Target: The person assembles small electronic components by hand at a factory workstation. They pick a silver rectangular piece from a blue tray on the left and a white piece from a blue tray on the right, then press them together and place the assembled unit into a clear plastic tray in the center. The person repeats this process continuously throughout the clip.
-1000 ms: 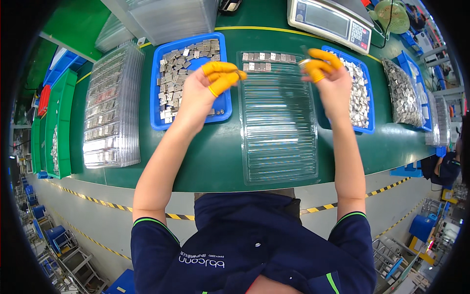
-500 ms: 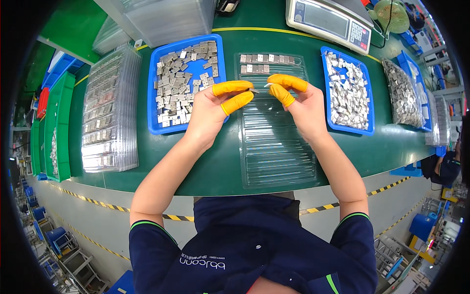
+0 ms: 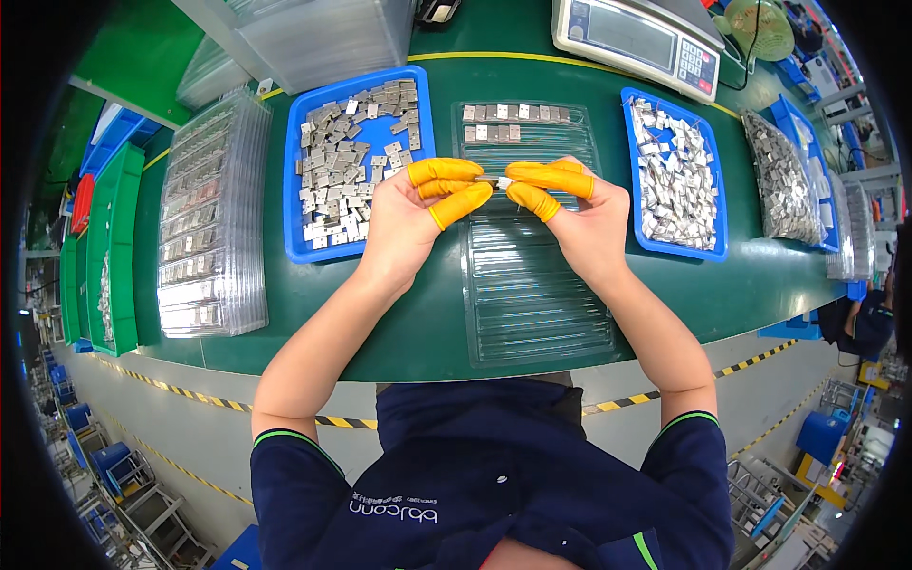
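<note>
A small grey metal piece [image 3: 486, 178], dark and edge-on, meets a small, pale white piece [image 3: 504, 182] above the clear ribbed tray [image 3: 532, 294], the left hand [image 3: 399, 218] pinching the grey one and the right hand [image 3: 594, 223] the white one in yellow-covered fingers. Around them the glossy green table [image 3: 399, 332] carries two blue trays [image 3: 682, 253] of parts and a scale [image 3: 627, 38]; beyond its edge lies a grey floor [image 3: 190, 427] with black-and-yellow striped tape [image 3: 351, 422].
</note>
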